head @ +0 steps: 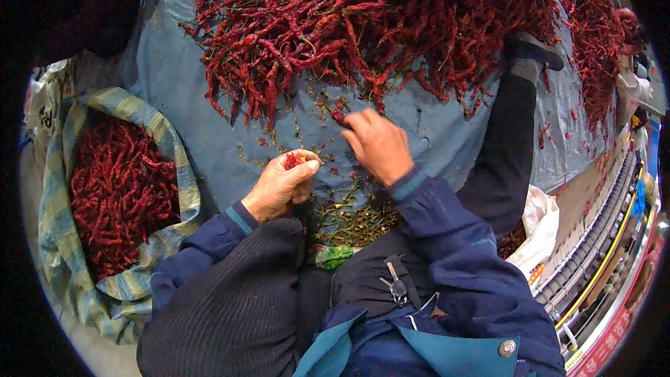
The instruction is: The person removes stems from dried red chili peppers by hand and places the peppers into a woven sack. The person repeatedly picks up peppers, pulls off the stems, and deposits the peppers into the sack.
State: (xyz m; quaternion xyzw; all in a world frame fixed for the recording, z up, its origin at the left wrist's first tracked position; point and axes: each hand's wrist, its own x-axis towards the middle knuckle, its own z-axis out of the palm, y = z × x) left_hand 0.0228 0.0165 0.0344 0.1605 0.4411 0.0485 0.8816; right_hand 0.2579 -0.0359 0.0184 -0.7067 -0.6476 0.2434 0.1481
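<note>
My left hand (285, 183) is curled round dried red chili pieces (294, 160), whose ends show above the thumb. Up and to its right, my right hand (379, 144) is slightly blurred, thumb and fingertips close to a dark red chili (338, 116) at the edge of the heap; whether they grip it cannot be told. A large heap of dried red chilies (293, 31) lies on a blue-grey plastic sheet (172, 73) beyond both hands. Green and tan chili stems (356, 214) lie in a pile between my legs, with small scraps scattered between the hands and the heap.
A checked woven sack (186, 183) full of dried chilies (120, 193) stands at the left. My outstretched leg (505, 146) borders the heap on the right. More chilies (591, 36) lie beyond it. A white bag (539, 220) is at the lower right. Another person's dark sleeve (99, 5) shows upper left.
</note>
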